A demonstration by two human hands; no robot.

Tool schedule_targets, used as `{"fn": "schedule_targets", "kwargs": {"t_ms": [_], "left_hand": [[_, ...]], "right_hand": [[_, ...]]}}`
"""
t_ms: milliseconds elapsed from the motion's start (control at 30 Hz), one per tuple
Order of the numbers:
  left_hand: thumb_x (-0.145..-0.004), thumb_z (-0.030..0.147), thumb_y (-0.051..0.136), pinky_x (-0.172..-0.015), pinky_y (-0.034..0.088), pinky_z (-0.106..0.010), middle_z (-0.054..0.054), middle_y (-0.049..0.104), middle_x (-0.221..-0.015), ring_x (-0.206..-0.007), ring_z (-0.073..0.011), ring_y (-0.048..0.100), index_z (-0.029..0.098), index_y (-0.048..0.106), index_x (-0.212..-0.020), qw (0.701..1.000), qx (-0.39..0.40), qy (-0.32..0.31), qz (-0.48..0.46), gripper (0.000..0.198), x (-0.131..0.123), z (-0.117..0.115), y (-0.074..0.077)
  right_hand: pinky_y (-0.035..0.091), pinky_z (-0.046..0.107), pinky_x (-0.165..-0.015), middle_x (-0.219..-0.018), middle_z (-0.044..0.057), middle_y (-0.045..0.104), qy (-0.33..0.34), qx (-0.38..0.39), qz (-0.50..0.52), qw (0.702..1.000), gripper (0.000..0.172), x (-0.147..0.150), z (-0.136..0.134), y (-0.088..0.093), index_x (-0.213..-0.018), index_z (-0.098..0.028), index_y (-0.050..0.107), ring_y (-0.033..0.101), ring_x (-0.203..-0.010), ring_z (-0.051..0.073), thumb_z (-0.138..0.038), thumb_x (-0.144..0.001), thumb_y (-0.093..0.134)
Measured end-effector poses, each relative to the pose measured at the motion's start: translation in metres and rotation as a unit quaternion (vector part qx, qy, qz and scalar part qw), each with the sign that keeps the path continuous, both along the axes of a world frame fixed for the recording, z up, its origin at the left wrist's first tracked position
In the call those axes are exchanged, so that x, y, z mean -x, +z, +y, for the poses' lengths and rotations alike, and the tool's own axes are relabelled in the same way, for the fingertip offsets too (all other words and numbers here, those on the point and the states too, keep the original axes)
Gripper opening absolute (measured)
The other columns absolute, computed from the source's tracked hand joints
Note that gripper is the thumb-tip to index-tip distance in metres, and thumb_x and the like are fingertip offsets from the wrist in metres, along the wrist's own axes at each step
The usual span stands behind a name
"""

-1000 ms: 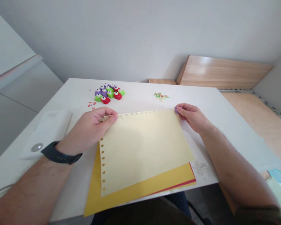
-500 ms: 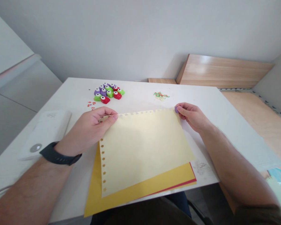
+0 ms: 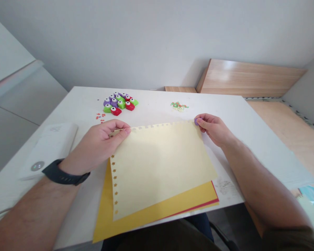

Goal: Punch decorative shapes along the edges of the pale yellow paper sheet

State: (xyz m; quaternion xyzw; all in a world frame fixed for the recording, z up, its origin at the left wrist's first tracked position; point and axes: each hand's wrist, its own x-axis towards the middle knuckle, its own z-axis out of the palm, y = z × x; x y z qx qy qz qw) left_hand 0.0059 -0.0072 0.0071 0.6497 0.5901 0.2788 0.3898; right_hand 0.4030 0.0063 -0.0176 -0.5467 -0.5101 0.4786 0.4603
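My left hand (image 3: 108, 137) pinches the top left part of a pale yellow sheet of paper (image 3: 162, 164), thumb on top. Star-shaped holes run down the sheet's left edge, and other small cut-outs line its top edge. At the top right corner my right hand (image 3: 213, 128) is closed on a small purple paper punch (image 3: 196, 121), mostly hidden by the fingers. Darker yellow paper (image 3: 193, 197) lies under the pale sheet, with a red sheet (image 3: 214, 190) showing at its right side.
Several purple, green and red paper punches (image 3: 121, 104) with white tops stand at the back left. Red paper bits (image 3: 101, 116) lie near them, and green, red and pale bits (image 3: 179, 106) lie farther right. A white device (image 3: 48, 150) sits at the left.
The view has shifted very slightly. Both hands keep their places on the pale sheet, with no clear movement.
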Motion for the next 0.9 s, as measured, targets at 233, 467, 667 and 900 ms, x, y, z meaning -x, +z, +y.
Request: {"fn": "schedule_targets", "kwargs": {"t_ms": [233,467,667,900], "left_hand": [[-0.095,0.046,0.073,-0.062,0.048,-0.022,0.004,0.078,-0.087,-0.069,-0.0145,0.067,0.026,0.074,-0.119,1.000,-0.006,-0.009,0.021,0.031,-0.0007,-0.0007,0.0018],[-0.096,0.047,0.072,-0.067,0.050,-0.025,0.002,0.079,-0.091,-0.076,-0.0172,0.070,0.025,0.073,-0.120,0.999,0.029,-0.023,-0.009,0.033,-0.0004,-0.0011,-0.0001],[-0.096,0.048,0.072,-0.063,0.050,-0.025,0.002,0.078,-0.087,-0.072,-0.0173,0.069,0.023,0.071,-0.123,0.998,0.050,-0.029,-0.018,0.037,-0.0037,-0.0021,0.0034],[-0.096,0.046,0.071,-0.066,0.051,-0.025,0.001,0.078,-0.091,-0.076,-0.0172,0.070,0.022,0.071,-0.122,0.998,0.049,-0.035,-0.025,0.035,-0.0031,-0.0017,0.0030]], "right_hand": [[0.029,0.031,-0.062,-0.076,-0.001,0.059,-0.025,0.007,0.008,1.000,0.041,0.0040,0.0030,-0.0030,-0.084,-0.020,0.072,0.042,-0.067,0.013,-0.053,-0.069,0.091],[0.030,0.031,-0.061,-0.073,-0.002,0.059,-0.034,-0.001,-0.005,0.999,0.041,0.0046,0.0051,-0.0043,-0.083,-0.021,0.071,0.043,-0.066,0.013,-0.053,-0.068,0.090],[0.030,0.031,-0.062,-0.074,-0.001,0.061,-0.034,-0.001,-0.003,0.999,0.039,0.0038,0.0061,-0.0054,-0.085,-0.020,0.072,0.045,-0.067,0.013,-0.051,-0.068,0.089],[0.034,0.032,-0.063,-0.074,-0.001,0.061,-0.036,-0.001,-0.011,0.999,0.036,0.0046,0.0070,-0.0057,-0.085,-0.020,0.071,0.048,-0.069,0.014,-0.047,-0.069,0.088]]}}
